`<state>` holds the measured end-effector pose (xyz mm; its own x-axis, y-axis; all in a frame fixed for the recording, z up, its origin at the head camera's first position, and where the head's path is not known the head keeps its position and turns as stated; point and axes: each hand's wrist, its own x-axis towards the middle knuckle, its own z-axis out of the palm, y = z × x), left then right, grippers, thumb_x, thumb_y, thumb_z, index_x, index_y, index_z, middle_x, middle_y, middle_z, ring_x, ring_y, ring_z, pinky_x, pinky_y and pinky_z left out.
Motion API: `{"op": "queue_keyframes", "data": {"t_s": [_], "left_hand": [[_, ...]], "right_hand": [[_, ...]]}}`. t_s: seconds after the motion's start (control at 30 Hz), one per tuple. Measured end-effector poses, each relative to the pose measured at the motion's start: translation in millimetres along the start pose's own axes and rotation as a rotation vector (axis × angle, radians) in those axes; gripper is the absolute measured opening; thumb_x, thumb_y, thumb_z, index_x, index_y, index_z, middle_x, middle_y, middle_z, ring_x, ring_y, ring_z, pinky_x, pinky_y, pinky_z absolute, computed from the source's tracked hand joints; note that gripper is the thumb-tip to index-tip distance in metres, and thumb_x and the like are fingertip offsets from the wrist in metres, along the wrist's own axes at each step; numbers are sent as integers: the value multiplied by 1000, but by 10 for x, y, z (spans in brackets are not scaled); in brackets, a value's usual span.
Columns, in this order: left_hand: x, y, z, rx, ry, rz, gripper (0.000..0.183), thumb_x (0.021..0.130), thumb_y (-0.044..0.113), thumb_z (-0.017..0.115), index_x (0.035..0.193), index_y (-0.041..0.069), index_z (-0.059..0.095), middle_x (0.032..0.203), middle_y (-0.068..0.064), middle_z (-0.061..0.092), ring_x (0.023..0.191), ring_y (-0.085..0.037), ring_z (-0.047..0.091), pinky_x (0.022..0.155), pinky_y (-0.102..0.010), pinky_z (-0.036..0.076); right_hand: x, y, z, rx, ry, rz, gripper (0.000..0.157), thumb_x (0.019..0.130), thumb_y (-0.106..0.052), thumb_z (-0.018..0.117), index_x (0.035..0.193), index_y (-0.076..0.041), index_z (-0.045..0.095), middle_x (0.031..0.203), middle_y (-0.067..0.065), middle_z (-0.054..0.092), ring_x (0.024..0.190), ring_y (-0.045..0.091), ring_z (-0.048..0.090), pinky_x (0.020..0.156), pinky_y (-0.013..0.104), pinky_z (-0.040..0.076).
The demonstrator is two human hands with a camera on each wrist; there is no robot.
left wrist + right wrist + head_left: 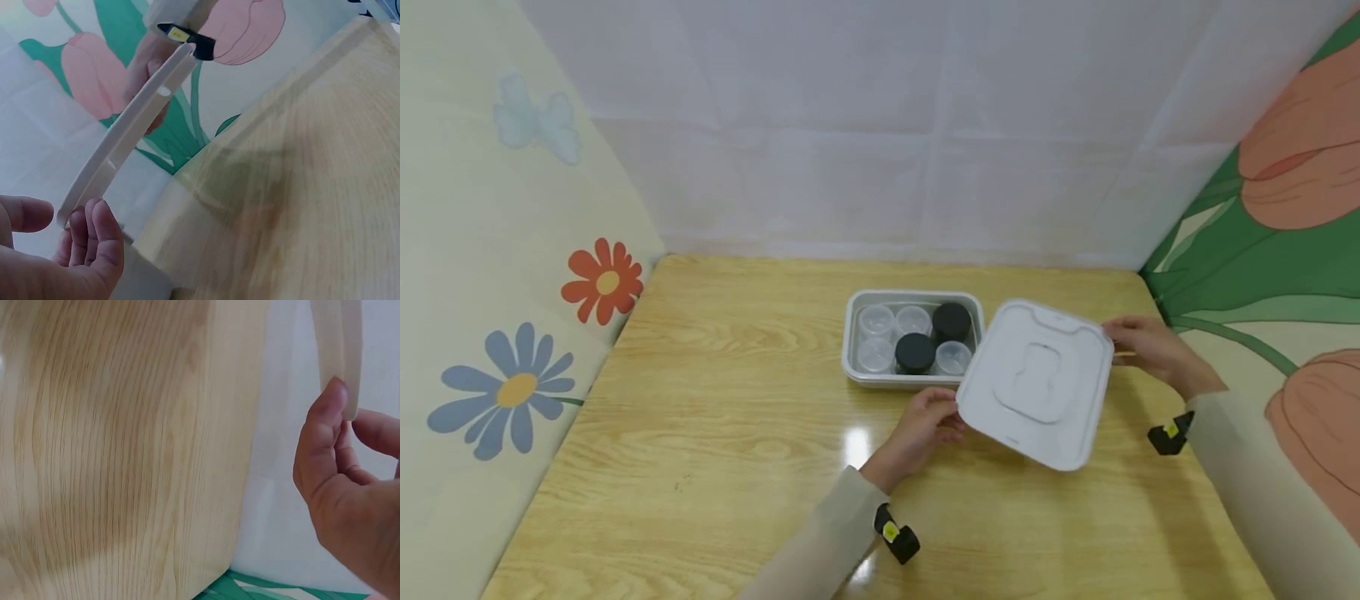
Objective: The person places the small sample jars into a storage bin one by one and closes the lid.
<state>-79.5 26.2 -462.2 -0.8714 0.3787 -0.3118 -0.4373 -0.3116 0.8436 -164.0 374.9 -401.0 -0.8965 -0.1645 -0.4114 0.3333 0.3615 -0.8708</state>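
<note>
A white square plastic lid is held up and tilted above the table, to the right of a light grey rectangular container. My right hand pinches the lid's far right corner between thumb and fingers, as the right wrist view shows. At the opposite side, my left hand holds the lid's left corner, its fingers curled under the rim. In the left wrist view the lid appears edge-on. The container stands uncovered, with several small clear cups and two black round pieces inside.
The wood-grain table carries the container near its middle. A white cloth wall rises behind the table's back edge. Flower-printed sheets stand along both sides. A small black device is strapped to each wrist.
</note>
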Motion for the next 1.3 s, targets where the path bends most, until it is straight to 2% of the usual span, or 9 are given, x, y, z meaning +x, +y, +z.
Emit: {"op": "queue_keyframes", "data": {"t_s": [0.17,0.27,0.53,0.7,0.97,1.17,1.3], "left_hand": [[-4,85,-154,23,47,54,24,92,0,47,112,-12,47,71,5,58,65,-6,57,60,-19,49],[-12,158,-255,38,91,80,24,91,-1,47,112,-13,48,72,6,59,65,-7,57,59,-20,49],[-72,379,-484,90,146,132,33,92,-2,47,123,-13,47,75,7,59,64,-6,56,60,-22,49],[-105,472,-620,109,186,184,35,94,-2,46,126,-13,49,80,6,62,64,-6,58,64,-24,49],[-157,559,-780,94,242,207,35,97,0,44,129,-13,49,88,7,65,68,-7,60,67,-21,51],[-152,580,-855,14,269,240,35,98,1,46,129,-15,48,90,6,67,69,-7,60,68,-22,52],[-148,595,-911,-69,286,257,30,99,4,47,123,-10,57,88,3,68,70,-7,59,67,-20,52]], "right_hand": [[-39,-27,113,157,-28,-44,20,100,-16,48,91,-24,64,87,-13,64,80,3,62,72,21,54],[-52,-55,192,233,-36,-60,19,98,-13,51,90,-23,65,88,-11,65,79,4,63,71,21,55],[-56,-107,403,338,-56,-88,16,98,-9,51,96,-19,63,88,-8,64,76,7,63,70,22,55],[-59,-135,530,364,-94,-117,16,98,-9,51,101,-20,62,89,-6,65,75,8,63,70,22,55],[-61,-217,699,401,-145,-155,18,98,-8,50,106,-18,62,86,-4,66,73,9,64,68,22,55],[-116,-302,801,429,-129,-193,18,97,-8,51,101,-17,67,87,-3,65,71,9,64,66,22,55],[-137,-348,859,397,-114,-253,18,98,-10,51,100,-16,68,93,-4,66,75,8,65,69,23,56]]}}
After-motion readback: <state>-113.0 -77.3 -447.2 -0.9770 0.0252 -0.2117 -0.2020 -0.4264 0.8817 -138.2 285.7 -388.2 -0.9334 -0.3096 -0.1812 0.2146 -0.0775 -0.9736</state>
